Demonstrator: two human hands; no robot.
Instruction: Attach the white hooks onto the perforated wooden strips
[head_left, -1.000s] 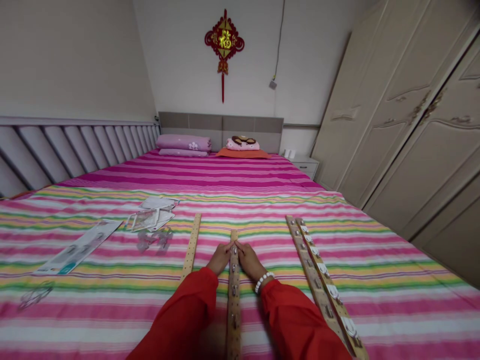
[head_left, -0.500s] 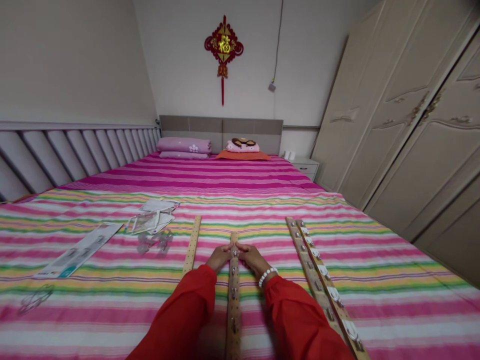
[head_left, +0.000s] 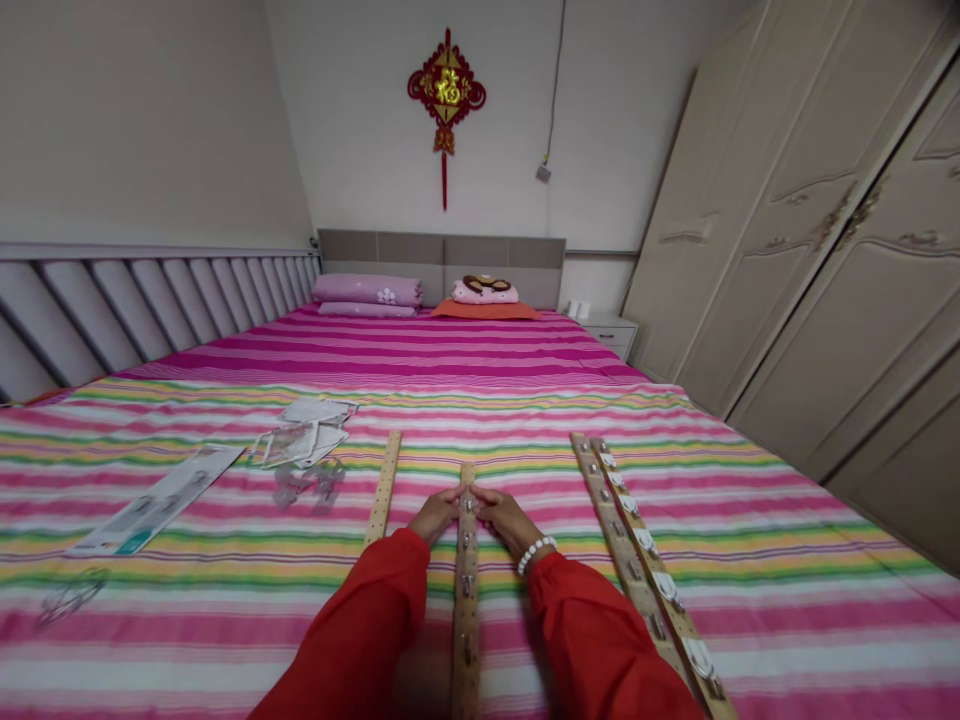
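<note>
A long perforated wooden strip (head_left: 466, 600) with small metal hooks lies lengthwise on the striped bedspread between my red sleeves. My left hand (head_left: 435, 516) and my right hand (head_left: 501, 512) meet at its far end, fingertips pinched together on a small metal hook (head_left: 466, 497) there. My right wrist wears a white bead bracelet. A bare perforated strip (head_left: 383, 498) lies just left of my left hand. Two more strips (head_left: 637, 556), fitted with hooks and white pads, lie side by side to the right.
Empty clear packaging (head_left: 304, 438), loose clear hooks (head_left: 307, 482) and a long package card (head_left: 154, 503) lie at the left. Pillows (head_left: 367, 291) sit at the headboard. A wardrobe (head_left: 825, 250) lines the right side; a padded panel (head_left: 150, 300) lines the left.
Both hands stay pinched at the strip's far end; the right hand shifted slightly right. The view tilted down a little.
</note>
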